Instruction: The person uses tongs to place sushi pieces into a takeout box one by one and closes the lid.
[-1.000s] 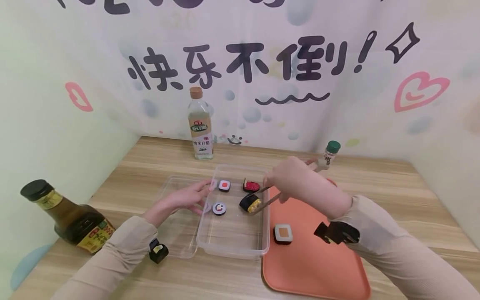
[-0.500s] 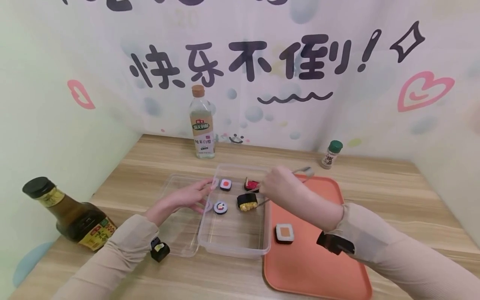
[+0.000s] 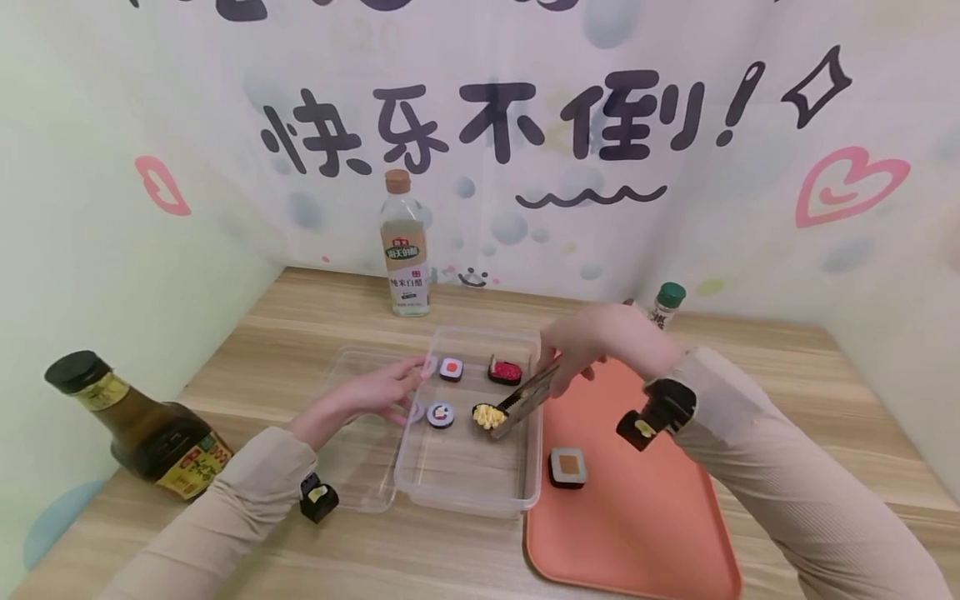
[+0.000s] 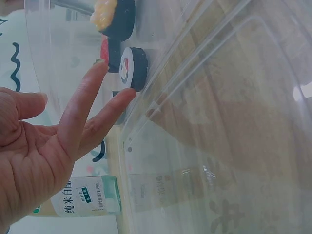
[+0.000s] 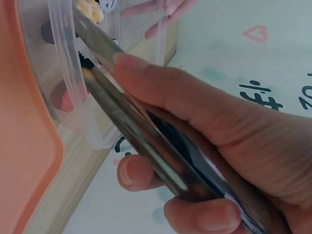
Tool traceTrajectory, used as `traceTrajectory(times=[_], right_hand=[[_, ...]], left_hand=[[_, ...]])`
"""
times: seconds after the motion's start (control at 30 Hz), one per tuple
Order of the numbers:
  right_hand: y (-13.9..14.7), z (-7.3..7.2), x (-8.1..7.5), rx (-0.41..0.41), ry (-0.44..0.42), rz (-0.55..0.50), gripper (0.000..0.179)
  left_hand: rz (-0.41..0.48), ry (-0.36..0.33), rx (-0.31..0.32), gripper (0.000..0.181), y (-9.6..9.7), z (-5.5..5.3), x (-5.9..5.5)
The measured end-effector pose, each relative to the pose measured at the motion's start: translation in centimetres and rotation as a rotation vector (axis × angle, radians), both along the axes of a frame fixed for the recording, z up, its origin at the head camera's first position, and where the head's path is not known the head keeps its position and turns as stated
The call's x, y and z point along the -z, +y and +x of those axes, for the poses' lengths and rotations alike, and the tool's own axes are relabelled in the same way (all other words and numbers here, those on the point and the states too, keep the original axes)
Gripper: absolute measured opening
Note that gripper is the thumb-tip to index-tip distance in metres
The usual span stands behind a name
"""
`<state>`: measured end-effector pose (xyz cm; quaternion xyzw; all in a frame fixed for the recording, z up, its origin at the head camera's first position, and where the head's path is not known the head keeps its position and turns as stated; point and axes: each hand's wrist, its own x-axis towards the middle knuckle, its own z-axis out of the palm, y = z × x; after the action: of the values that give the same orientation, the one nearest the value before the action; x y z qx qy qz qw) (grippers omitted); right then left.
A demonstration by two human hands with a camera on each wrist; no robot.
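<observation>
My right hand (image 3: 588,346) grips metal tongs (image 3: 531,398), which reach over the right wall of a clear plastic container (image 3: 468,502). The tong tips are right at a gunkan sushi piece (image 3: 489,416) with a yellow, corn-like topping and a black wrap, its topping facing up. Also inside the container are a red-topped sushi piece (image 3: 505,370), a squarish roll with a red centre (image 3: 451,369) and a round roll (image 3: 440,414). At the container's left wall, my left hand (image 3: 378,392) rests with extended fingers; their tips (image 4: 127,93) lie against the clear plastic.
An orange tray (image 3: 630,525) right of the container bears a sushi roll (image 3: 567,468) with an orange centre. A flat clear lid (image 3: 360,475) lies at left. Around stand a dark sauce bottle (image 3: 165,442), a white vinegar bottle (image 3: 406,258) and a green-capped shaker (image 3: 667,302).
My right hand has turned and shifted with the tongs. The yellow-topped sushi has rolled so its topping faces up. My left hand has stayed at the container's left wall.
</observation>
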<state>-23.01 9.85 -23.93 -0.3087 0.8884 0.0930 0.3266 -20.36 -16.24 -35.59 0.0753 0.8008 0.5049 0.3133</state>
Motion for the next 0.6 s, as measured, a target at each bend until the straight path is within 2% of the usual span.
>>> traceTrajectory(times=[0.1,0.27,0.6], right_hand=[[-0.21,-0.52,-0.29,0.012,0.014,0.006,0.029],[0.06,-0.53,-0.31,0.018,0.081,0.017,0.03],[0.56,-0.02,0.03,-0.066,0.159,-0.03,0.028]], left_hand=[[-0.002,-0.003,0.0,0.052,-0.09,-0.01,-0.14],[0.003,0.004,0.002,0.051,-0.07,0.0,0.06],[0.006,-0.014,-0.007,0.052,-0.05,-0.22,0.33]])
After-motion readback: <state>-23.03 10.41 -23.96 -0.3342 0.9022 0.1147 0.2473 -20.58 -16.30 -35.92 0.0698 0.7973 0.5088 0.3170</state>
